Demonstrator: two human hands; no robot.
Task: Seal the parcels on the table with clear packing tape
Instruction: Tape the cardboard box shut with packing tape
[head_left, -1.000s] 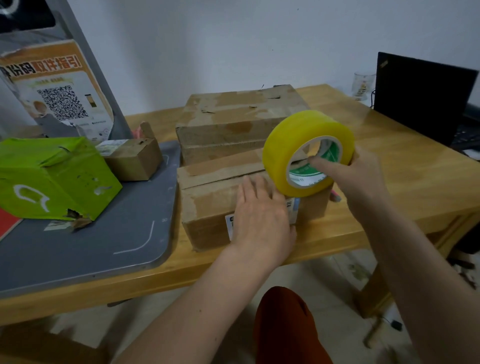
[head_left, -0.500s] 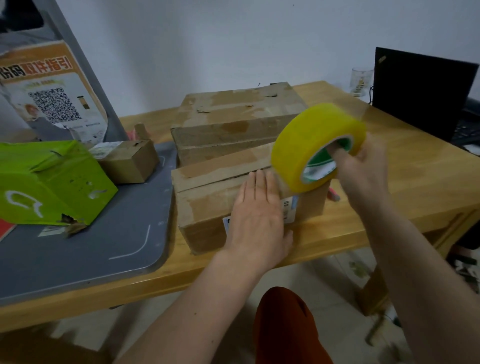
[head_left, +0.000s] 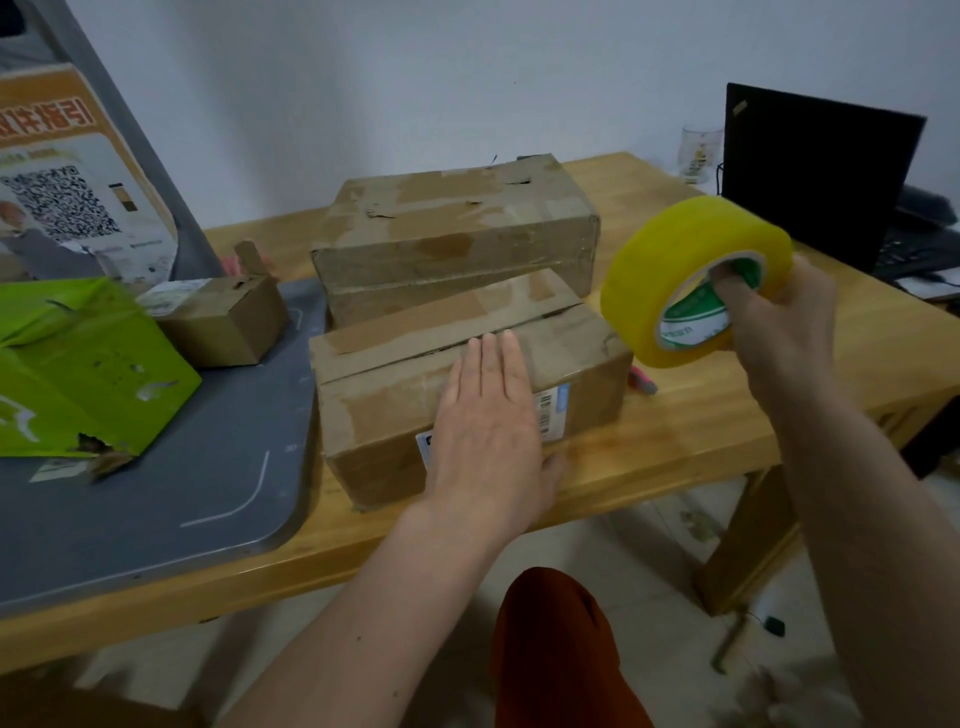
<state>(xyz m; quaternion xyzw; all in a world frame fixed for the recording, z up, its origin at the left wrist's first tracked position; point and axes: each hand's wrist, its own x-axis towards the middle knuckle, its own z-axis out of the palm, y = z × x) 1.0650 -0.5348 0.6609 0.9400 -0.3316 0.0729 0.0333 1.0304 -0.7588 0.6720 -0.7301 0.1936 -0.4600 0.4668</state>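
My left hand (head_left: 488, 431) lies flat, fingers straight, on the front cardboard box (head_left: 587, 364). My right hand (head_left: 779, 332) holds the yellow tape roll (head_left: 670, 280) by its core, lifted just right of that box. A second box (head_left: 457, 234) sits beyond my left fingertips.

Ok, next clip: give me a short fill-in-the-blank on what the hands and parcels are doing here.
1. The left hand lies flat on the near ____ box.
2. The right hand holds a roll of tape whose colour is ____.
3. The roll is held to the ____ of the near box, off the table.
4. The green parcel rests on a ____ board.

Missing words: cardboard; yellow; right; grey
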